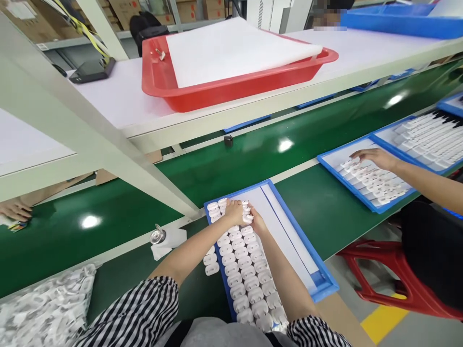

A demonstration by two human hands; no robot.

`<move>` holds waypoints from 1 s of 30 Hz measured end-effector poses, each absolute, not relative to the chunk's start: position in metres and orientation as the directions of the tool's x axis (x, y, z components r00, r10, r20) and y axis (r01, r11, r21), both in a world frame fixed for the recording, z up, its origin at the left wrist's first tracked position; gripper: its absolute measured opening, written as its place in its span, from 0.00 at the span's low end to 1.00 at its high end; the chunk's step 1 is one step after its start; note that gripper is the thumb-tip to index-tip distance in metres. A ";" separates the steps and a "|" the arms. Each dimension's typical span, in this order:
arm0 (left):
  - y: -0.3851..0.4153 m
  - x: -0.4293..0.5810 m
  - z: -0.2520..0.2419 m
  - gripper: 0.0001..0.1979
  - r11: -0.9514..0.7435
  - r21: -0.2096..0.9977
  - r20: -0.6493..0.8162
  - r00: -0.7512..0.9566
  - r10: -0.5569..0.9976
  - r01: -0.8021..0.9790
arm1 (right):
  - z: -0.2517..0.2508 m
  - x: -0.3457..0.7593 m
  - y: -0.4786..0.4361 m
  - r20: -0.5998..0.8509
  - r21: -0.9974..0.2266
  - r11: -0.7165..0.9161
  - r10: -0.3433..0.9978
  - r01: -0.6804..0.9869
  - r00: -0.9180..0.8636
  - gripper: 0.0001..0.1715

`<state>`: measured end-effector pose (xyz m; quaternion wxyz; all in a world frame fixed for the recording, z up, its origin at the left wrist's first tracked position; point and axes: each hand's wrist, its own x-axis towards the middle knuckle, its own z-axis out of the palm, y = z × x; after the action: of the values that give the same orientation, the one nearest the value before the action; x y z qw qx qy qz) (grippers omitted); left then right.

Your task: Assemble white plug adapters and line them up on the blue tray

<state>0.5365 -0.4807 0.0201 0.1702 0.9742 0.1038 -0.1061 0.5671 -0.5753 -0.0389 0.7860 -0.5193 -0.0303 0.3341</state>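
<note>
White pieces [245, 261] lie in rows under and around both hands in a blue tray [301, 233], with a bag of white parts [47, 303] well to the left and a small metal dish [158, 235] nearer. Over the rows, the left hand [234, 212] bends palm-down and the right hand [258, 222] curls beside it; whether either grips a piece, I cannot tell. Well right of them, a co-worker's hand [378, 158] reaches over another tray [346, 185].

Bright indoor light, wide-angle stretch.
White glare dots the glossy green belt [249, 168] beyond the far edge of the desk [300, 197]; the pale post [90, 130] leans, distorted; a patch [330, 19] up top is pixelated.
</note>
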 end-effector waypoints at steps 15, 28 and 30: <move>-0.451 0.528 0.064 0.15 -0.861 0.450 -0.311 0.945 0.098 0.238 | -0.038 0.566 -0.579 -0.328 -0.919 -0.018 0.591 -0.394 0.737 0.22; -0.442 0.342 -0.017 0.46 -0.634 0.655 -0.331 0.910 0.250 0.412 | -0.023 0.568 -0.587 -0.429 -0.890 -0.066 0.456 -0.451 0.780 0.22; -0.448 0.346 -0.024 0.44 -0.617 0.705 -0.258 0.936 0.238 0.351 | -0.024 0.564 -0.590 -0.433 -0.886 -0.061 0.464 -0.459 0.773 0.21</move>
<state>0.3462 -0.4478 -0.0241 0.4057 0.8964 0.1645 -0.0695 0.5642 -0.5904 -0.0236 0.6851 -0.6459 -0.0017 0.3369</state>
